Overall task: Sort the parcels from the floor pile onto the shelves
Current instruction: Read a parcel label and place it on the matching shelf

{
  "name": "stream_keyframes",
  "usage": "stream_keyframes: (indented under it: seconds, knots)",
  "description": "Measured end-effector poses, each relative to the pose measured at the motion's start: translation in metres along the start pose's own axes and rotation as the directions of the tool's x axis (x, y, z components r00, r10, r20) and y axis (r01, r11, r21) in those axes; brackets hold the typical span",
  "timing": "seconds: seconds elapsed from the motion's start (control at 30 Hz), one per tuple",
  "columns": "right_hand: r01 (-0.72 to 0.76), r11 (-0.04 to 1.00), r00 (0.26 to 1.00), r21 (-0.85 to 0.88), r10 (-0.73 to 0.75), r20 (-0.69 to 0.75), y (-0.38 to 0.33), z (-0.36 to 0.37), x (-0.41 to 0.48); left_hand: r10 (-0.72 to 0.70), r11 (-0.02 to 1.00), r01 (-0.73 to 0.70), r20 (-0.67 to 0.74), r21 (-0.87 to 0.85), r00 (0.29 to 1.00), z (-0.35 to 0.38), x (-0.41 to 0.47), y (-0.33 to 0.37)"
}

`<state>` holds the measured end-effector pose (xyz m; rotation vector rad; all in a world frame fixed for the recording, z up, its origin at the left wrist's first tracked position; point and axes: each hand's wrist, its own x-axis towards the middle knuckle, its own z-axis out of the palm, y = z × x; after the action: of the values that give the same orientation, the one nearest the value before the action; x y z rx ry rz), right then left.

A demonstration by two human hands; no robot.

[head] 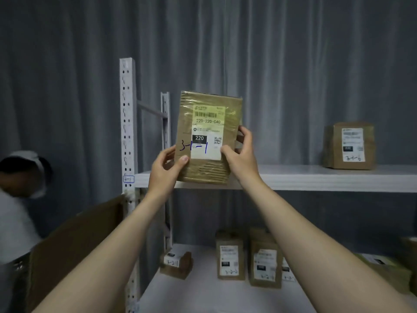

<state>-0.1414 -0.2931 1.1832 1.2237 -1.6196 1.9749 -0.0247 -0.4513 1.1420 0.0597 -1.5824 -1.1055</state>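
Note:
A flat brown parcel (208, 114) stands upright at the left end of the white upper shelf (316, 177), its label marked "3-1-1" in blue pen. My left hand (165, 164) grips its lower left corner, thumb on the front. My right hand (240, 150) holds its lower right edge, fingers wrapped behind. The parcel's bottom edge is level with the shelf's front lip; I cannot tell whether it rests on it. A small tag reading "3-1-1" (128, 178) is stuck on the white upright post.
Another brown parcel (348, 145) stands further right on the upper shelf. The lower shelf (203, 294) holds several labelled parcels (230, 256). A large open cardboard box (74, 251) sits at the lower left, with a person (15, 199) behind it. Grey curtain backs the rack.

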Motion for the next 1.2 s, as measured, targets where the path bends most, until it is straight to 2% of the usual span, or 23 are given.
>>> stream_keyframes:
  seconds: [0.17, 0.3, 0.47, 0.67, 0.73, 0.77, 0.83, 0.87, 0.9, 0.93, 1.0, 1.07, 1.13, 1.2]
  knots:
    - [-0.052, 0.998, 0.998, 0.031, 0.051, 0.042, 0.015, 0.066, 0.025, -0.011, 0.999, 0.014, -0.088, 0.033, 0.996, -0.034, 0.033, -0.032]
    - [-0.102, 0.995, 0.992, -0.002, 0.102, 0.075, 0.028, 0.109, 0.040, -0.069, 0.997, 0.073, -0.130, 0.029, 0.989, -0.056, 0.060, -0.058]
    - [-0.083, 0.990, 0.987, -0.116, 0.097, 0.125, 0.044, 0.155, 0.056, -0.149, 0.989, 0.151, -0.173, -0.007, 0.974, -0.072, 0.090, -0.085]
    - [-0.144, 0.964, 0.984, -0.226, 0.164, 0.075, 0.053, 0.176, 0.076, -0.187, 0.980, 0.191, -0.084, 0.049, 0.979, -0.070, 0.115, -0.096]
    - [-0.146, 0.933, 0.985, -0.330, 0.170, 0.043, 0.055, 0.178, 0.079, -0.197, 0.978, 0.200, -0.055, 0.057, 0.979, -0.069, 0.122, -0.099]
    - [-0.116, 0.902, 0.992, -0.415, 0.125, -0.004, 0.056, 0.178, 0.077, -0.207, 0.976, 0.209, -0.039, 0.057, 0.977, -0.067, 0.125, -0.102]
    - [0.045, 0.876, 0.992, -0.480, -0.095, -0.081, 0.054, 0.179, 0.069, -0.230, 0.971, 0.231, -0.022, 0.061, 0.973, -0.065, 0.132, -0.106]
    - [0.143, 0.894, 0.976, -0.425, -0.198, -0.089, 0.051, 0.180, 0.065, -0.236, 0.969, 0.237, -0.021, 0.064, 0.972, -0.065, 0.135, -0.109]
    - [0.195, 0.927, 0.972, -0.321, -0.226, -0.062, 0.050, 0.183, 0.063, -0.245, 0.967, 0.247, -0.026, 0.066, 0.969, -0.064, 0.137, -0.112]
    - [0.182, 0.960, 0.983, -0.211, -0.186, 0.001, 0.047, 0.186, 0.060, -0.254, 0.964, 0.256, -0.037, 0.067, 0.967, -0.065, 0.137, -0.114]
    - [-0.021, 0.996, 0.983, -0.089, 0.037, 0.182, 0.045, 0.193, 0.058, -0.253, 0.965, 0.257, -0.066, 0.052, 0.965, -0.066, 0.137, -0.120]
    - [-0.250, 0.965, 0.904, -0.073, 0.260, 0.338, 0.047, 0.199, 0.059, -0.238, 0.971, 0.241, -0.103, 0.016, 0.966, -0.068, 0.133, -0.123]
    - [-0.336, 0.941, 0.861, -0.042, 0.325, 0.391, 0.054, 0.201, 0.063, -0.209, 0.977, 0.213, -0.163, 0.002, 0.964, -0.071, 0.125, -0.123]
    - [-0.359, 0.933, 0.851, -0.022, 0.337, 0.402, 0.062, 0.202, 0.069, -0.182, 0.983, 0.183, -0.190, -0.014, 0.965, -0.073, 0.119, -0.125]
